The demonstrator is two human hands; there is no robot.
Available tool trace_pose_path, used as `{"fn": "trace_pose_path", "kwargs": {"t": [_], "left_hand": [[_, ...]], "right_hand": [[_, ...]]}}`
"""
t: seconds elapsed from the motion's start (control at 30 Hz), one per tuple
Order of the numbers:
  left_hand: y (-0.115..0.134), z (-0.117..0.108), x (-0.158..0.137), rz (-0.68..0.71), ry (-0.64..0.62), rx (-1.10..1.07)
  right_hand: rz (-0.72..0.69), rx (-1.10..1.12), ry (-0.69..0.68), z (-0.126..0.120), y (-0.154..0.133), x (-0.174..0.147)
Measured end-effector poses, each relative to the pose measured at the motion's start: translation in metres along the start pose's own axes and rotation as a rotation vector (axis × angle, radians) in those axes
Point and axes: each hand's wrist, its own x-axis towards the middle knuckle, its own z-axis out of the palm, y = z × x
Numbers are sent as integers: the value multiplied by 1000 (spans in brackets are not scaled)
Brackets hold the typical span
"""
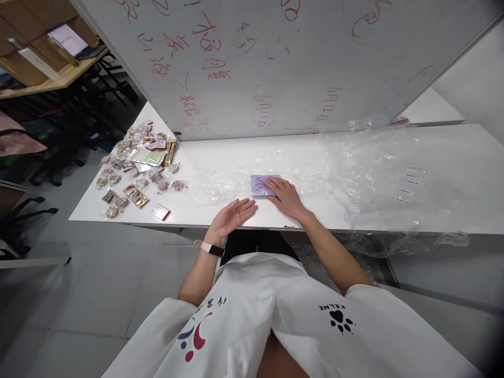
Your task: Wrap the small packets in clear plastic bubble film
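Note:
A flat purple packet lies on clear plastic film in the middle of the white table. My right hand rests over the packet's right part, fingers stretched out flat across it. Just to the left and nearer the table's front edge is my left hand, palm turned upward, fingers extended and nothing in it. The left hand is apart from the packet. Whatever lies under my right palm is hidden.
Many small wrapped packets are heaped on the table's left end. A large sheet of crumpled clear plastic spreads over the right side and hangs past the front edge. A whiteboard with red writing stands behind.

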Motion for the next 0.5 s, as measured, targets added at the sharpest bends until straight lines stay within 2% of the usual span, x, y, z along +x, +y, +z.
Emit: {"fn": "trace_pose_path", "kwargs": {"t": [0.07,0.13,0.23,0.3,0.4,0.5], "left_hand": [[8,0,21,51,57,-113],[23,-2,41,131,149,-137],[45,4,61,264,268,-31],[49,18,70,382,277,137],[37,50,84,533,195,431],[10,79,99,557,118,638]], "right_hand": [[6,8,-6,0,0,0],[9,15,-11,-2,0,0],[4,18,-7,-3,-2,0],[3,3,-6,-3,-2,1],[3,-17,2,-1,-3,1],[-3,6,37,3,0,1]]}}
